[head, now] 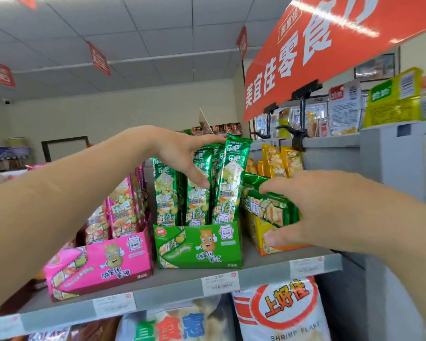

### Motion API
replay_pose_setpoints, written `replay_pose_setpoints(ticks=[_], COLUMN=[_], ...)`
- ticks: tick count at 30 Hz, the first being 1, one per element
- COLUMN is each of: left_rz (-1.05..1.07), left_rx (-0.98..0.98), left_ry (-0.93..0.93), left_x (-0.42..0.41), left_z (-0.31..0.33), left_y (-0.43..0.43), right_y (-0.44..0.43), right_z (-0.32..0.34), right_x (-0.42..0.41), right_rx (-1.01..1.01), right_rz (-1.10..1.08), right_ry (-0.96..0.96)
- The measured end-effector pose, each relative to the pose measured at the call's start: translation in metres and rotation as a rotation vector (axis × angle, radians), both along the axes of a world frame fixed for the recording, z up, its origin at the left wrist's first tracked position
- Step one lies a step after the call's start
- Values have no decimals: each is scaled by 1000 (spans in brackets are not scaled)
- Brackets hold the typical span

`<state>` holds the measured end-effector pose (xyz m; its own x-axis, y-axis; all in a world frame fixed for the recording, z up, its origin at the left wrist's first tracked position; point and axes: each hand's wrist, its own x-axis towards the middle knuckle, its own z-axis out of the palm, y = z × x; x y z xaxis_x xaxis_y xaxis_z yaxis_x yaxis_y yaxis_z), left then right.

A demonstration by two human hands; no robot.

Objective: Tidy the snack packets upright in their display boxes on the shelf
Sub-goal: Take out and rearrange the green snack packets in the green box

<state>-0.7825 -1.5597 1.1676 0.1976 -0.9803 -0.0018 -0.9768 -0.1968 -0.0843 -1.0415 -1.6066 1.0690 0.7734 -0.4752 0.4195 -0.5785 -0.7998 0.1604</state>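
- Green foil packets (228, 183) are stood upright in a green display box (199, 244), which is set on the grey shelf (172, 284) between a pink display box (99, 264) and a yellow display box (255, 230).
- The left hand (180, 153) is reached over the tops of these standing packets. Its fingers (212, 138) are laid behind them and the thumb is pressed on the front of the middle one, so the packets are pinched between the two.
- A sideways bundle of green packets (268, 207) is gripped by the right hand (330, 212) just above the yellow display box, to the right of the green one. The fingers are curled over the bundle's top and the thumb is tucked beneath it.
- Pink packets (121, 207) are stood in the pink display box.
- Yellow packets (280, 158) are stood at the back of the yellow display box, behind the bundle.
- White price tags (220, 283) are fixed along the shelf's front edge, and a shrimp flake bag (280, 313) is seen below it.
- A red banner (317, 50) with white characters is hung above, at the right.
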Motion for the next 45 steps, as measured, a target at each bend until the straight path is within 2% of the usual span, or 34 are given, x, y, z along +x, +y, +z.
replay_pose_setpoints(ticks=[2, 4, 6, 10, 13, 15, 18, 21, 22, 24, 26, 27, 30, 31, 35, 37, 40, 42, 45], left_rz=[3, 1, -11, 2, 4, 3, 3, -48, -71, -137, -217, -250, -279, -274, -224, -185, -123, -96, -81], left_rx=[10, -41, -120, -222, -243, -249, -239, -235, -283, -504, -750, -806, -765, -759, -865, -891, -844, -800, -793], left_ry=[11, 9, -5, -61, -154, -211, -288, -175, -124, -71, -5, 79, 360, 396, 292, 301, 330, 319, 228], left_x=[-5, -8, -9, -6, -7, -7, -7, -11, -14, -18, -22, -24, -34, -36, -31, -27, -18, -17, -19], left_z=[1, -1, -4, -10, -13, -13, -11, -7, -6, -5, -11, -18, -46, -54, -70, -76, -87, -93, -99], left_y=[0, 1, 1, -4, -7, -9, -11, -5, 3, 18, 36, 44, 64, 67, 62, 59, 59, 58, 58], right_y=[-4, -10, -15, -12, -7, -7, -7, -11, -12, -16, -20, -21, -20, -19, -12, -10, -12, -16, -19], right_z=[-10, -11, -6, 35, 75, 92, 95, 85, 81, 74, 72, 73, 79, 82, 92, 94, 90, 84, 74], right_x=[12, 20, 22, 12, -5, -12, -9, 9, 16, 26, 34, 37, 42, 44, 60, 71, 86, 97, 108], right_rx=[-23, 43, 91, -9, -4, 44, 237, 452, 524, 594, 583, 555, 423, 379, 199, 171, 169, 97, 83], right_rz=[5, 44, 89, 243, 347, 399, 539, 590, 603, 632, 659, 675, 729, 736, 667, 641, 572, 481, 420], right_ry=[-68, -219, -423, -974, -1110, -1114, -1095, -1112, -1114, -1085, -1008, -956, -789, -731, -515, -434, -360, -333, -323])
